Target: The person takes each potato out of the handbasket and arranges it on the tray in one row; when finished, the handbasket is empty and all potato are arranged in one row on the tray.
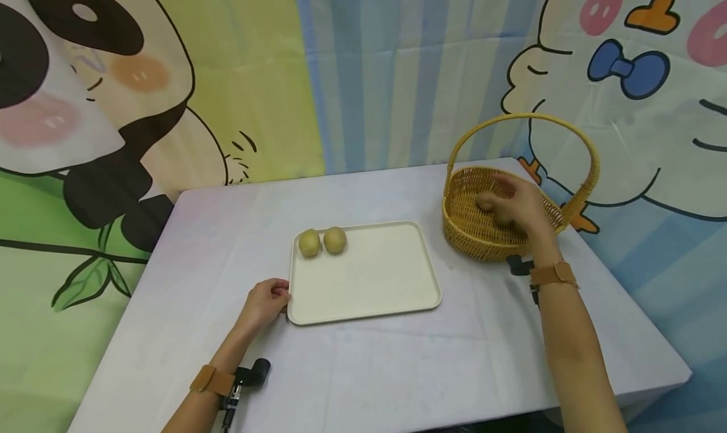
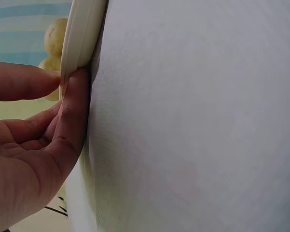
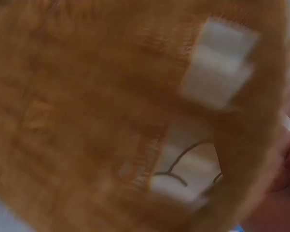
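A cream rectangular tray [image 1: 369, 281] lies on the white-covered table. Two round yellowish potatoes [image 1: 335, 240] sit side by side in its far left corner. My left hand [image 1: 265, 303] pinches the tray's left rim; up close in the left wrist view, the thumb is above the rim [image 2: 82, 38] and a finger beneath it. Inside a yellow wicker basket [image 1: 474, 247] at the right, my right hand [image 1: 519, 202] has its fingers about a brownish potato [image 1: 485, 201]. Another roundish thing, partly hidden, shows under that hand. Blurred basket wall [image 3: 87, 111] fills most of the right wrist view.
The basket's tall arched handle [image 1: 534, 115] rises over the right hand. The basket stands near the table's right edge. Behind the table hangs a printed cartoon curtain [image 1: 386, 73]. Small cameras are strapped to both wrists.
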Motion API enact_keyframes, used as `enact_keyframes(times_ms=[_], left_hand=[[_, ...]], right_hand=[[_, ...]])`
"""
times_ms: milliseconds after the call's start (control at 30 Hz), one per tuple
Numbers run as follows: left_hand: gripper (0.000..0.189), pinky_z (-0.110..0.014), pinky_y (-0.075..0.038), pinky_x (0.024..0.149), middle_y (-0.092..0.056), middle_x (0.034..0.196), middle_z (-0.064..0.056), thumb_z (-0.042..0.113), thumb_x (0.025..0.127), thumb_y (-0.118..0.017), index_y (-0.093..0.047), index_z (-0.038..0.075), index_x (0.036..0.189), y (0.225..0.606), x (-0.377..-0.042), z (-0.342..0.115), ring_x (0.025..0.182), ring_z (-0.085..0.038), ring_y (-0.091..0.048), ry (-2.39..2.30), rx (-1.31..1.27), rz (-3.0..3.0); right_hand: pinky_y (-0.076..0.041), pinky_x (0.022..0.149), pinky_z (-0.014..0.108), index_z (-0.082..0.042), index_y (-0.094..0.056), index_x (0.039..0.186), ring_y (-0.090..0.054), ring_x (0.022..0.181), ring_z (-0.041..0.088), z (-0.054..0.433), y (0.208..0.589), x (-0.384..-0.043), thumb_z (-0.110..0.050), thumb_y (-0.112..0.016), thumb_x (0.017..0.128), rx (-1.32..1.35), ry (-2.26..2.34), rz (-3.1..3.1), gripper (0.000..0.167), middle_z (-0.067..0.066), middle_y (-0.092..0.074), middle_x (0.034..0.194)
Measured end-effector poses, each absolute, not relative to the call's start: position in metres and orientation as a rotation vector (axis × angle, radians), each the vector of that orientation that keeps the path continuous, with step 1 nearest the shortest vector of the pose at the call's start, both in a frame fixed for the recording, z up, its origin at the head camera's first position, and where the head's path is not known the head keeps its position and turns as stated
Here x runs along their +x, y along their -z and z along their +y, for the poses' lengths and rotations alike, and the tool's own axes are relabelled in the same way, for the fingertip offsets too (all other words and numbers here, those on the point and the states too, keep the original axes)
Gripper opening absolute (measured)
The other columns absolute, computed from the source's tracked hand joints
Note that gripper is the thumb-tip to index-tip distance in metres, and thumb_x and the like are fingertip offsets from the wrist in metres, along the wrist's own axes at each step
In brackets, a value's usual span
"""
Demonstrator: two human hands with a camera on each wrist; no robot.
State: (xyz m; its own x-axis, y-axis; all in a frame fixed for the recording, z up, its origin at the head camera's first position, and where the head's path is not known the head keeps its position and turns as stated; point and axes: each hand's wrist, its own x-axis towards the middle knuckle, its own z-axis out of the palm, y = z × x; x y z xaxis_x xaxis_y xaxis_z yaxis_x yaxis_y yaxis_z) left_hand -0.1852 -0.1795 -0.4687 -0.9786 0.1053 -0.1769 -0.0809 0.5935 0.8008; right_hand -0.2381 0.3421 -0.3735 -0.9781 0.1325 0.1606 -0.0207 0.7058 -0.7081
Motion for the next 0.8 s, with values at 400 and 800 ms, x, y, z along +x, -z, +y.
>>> enact_keyframes(times_ms=[400,800], left_hand=[[0.029,-0.024,-0.049,0.057,-0.057,0.085,-0.011,0.001,0.085,-0.056,-0.057,-0.01,0.112,0.469,-0.186,-0.18,0.069,-0.015,-0.055,-1.319,-0.001,2.615],[0.029,-0.024,-0.049,0.058,-0.058,0.085,-0.011,0.0,0.084,-0.057,-0.058,-0.01,0.111,0.469,-0.186,-0.179,0.07,-0.015,-0.055,-1.335,-0.014,2.614]], right_hand=[[-0.025,0.102,0.061,-0.005,-0.028,0.146,-0.024,0.131,0.046,0.383,0.401,-0.243,-0.027,-0.065,0.087,-0.214,-0.895,-2.996,0.073,0.025,-0.03,0.145],[-0.028,0.1,0.06,0.007,-0.037,0.138,-0.032,0.124,0.05,0.394,0.416,-0.253,-0.02,-0.073,0.079,-0.114,-0.782,-3.05,0.074,0.033,-0.035,0.138]])
